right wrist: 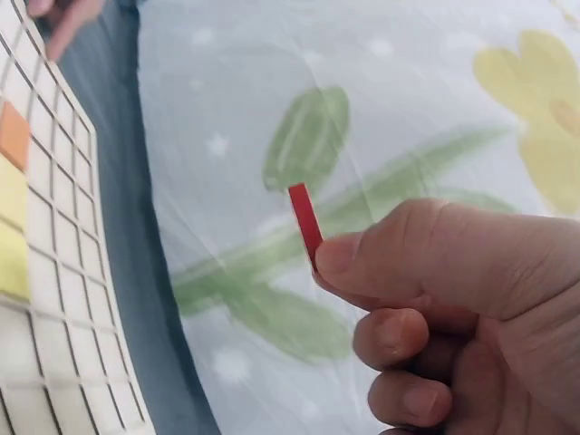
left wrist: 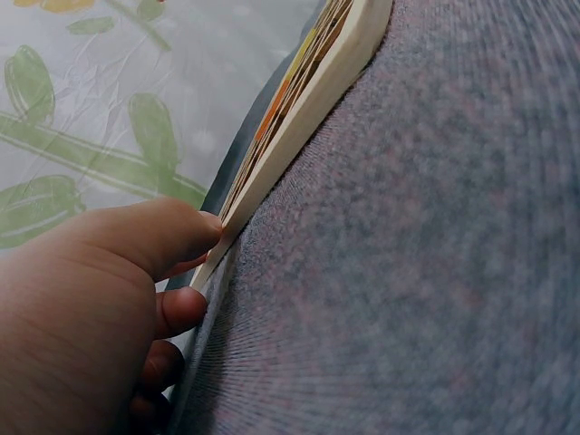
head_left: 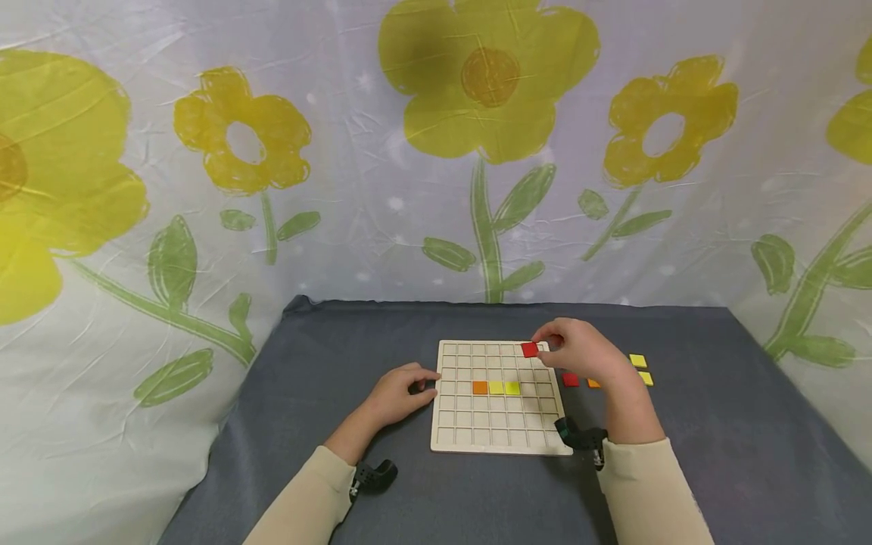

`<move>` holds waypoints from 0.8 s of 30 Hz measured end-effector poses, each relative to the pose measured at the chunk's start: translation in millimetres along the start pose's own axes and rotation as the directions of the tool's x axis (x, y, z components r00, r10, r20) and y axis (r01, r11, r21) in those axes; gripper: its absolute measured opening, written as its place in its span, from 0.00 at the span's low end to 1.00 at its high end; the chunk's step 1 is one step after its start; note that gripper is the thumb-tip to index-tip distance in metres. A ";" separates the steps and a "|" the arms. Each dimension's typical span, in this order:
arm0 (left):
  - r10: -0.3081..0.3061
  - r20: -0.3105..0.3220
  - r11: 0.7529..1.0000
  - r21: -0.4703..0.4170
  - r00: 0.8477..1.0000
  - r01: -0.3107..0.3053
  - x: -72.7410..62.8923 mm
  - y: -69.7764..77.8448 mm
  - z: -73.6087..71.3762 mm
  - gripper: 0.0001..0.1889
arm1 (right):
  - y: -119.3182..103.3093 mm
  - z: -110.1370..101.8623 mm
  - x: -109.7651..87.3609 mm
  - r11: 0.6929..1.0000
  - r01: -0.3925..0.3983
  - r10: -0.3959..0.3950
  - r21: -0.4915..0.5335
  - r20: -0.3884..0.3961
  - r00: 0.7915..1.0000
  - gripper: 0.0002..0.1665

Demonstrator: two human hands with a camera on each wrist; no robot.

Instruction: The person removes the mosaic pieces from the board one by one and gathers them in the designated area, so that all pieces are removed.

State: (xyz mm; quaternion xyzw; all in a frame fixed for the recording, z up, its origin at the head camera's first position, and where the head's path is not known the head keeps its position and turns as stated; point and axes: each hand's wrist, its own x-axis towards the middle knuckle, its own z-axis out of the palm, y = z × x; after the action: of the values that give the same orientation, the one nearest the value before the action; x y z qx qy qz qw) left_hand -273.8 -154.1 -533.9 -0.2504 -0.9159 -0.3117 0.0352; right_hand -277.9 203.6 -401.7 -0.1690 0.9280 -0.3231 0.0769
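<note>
A pale wooden grid board [head_left: 463, 438] lies on the dark cloth, with one orange tile [head_left: 480, 387] and two yellow tiles [head_left: 504, 387] side by side in a middle row. Between thumb and index finger my right hand [head_left: 579, 350] pinches a red tile [head_left: 530, 350] over the board's far right corner. In the right wrist view that red tile [right wrist: 305, 222] shows edge-on, raised above the grid. My left hand [head_left: 398, 393] rests beside the board, thumb and fingertips touching its left edge [left wrist: 263, 186].
Right of the board lie a loose red tile [head_left: 570, 379], an orange tile [head_left: 594, 383] and yellow tiles [head_left: 637, 360], partly behind my right wrist. Dark cloth [head_left: 381, 325] covers the table. A flower-printed curtain [head_left: 354, 227] stands behind and at the sides.
</note>
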 end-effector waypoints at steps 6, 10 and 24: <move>-0.012 -0.001 1.000 0.007 1.000 0.012 0.5 -2.1 1.2 0.15 | 14.5 -15.2 -9.5 0.999 -0.042 0.041 0.020 0.034 0.999 0.16; -0.015 -0.002 1.000 0.010 1.000 0.015 0.1 -2.9 2.3 0.15 | 26.9 -21.6 -14.5 0.996 -0.073 0.070 0.044 0.065 0.995 0.15; -0.010 -0.004 1.000 0.010 1.000 0.010 0.4 -0.9 2.7 0.15 | 60.6 -25.8 -23.6 0.987 -0.113 0.100 0.115 0.112 0.989 0.14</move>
State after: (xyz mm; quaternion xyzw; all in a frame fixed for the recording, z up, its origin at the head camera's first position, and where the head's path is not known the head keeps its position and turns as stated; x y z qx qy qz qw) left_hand -274.4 -152.9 -536.5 -0.2449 -0.9187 -0.3078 0.0369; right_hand -278.4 271.5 -418.8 -0.1310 0.9089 -0.3649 0.1534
